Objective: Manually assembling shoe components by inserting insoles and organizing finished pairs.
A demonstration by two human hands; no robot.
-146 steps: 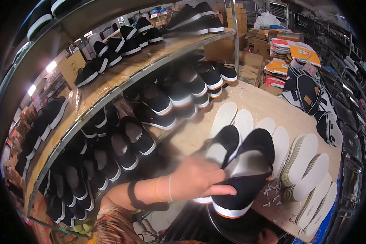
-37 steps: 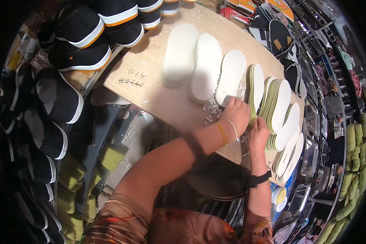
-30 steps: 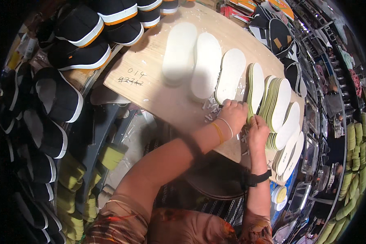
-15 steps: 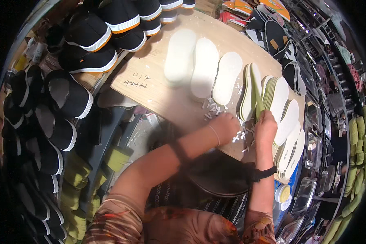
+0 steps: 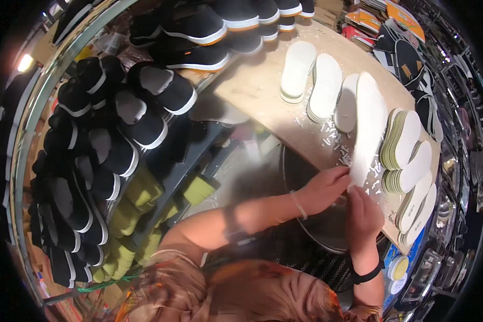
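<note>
A long white insole (image 5: 369, 123) is raised over the board, pointing away from me. At its near end, my left hand (image 5: 327, 188) has its fingers closed in a pinch. My right hand (image 5: 364, 216) is closed beside it at the same end, fingertips close to the left ones. A shorter white insole (image 5: 347, 104) lies partly behind the raised one. Further left are two stacks of white insoles, one (image 5: 325, 80) next to the other (image 5: 298, 67). To the right stand insole stacks with green edges (image 5: 405, 131) and white tops.
Small white strips (image 5: 335, 142) are scattered on the wooden board (image 5: 252, 80). Black shoes with white soles (image 5: 145, 115) crowd the racks at left. Green pieces (image 5: 199, 189) sit lower on the shelf. Round-lidded jars (image 5: 398, 268) stand by the board's right corner.
My right hand has drawn an insole off a stack at right, and its white face now shows. Both hands have come together at its near end. The view has swung left.
</note>
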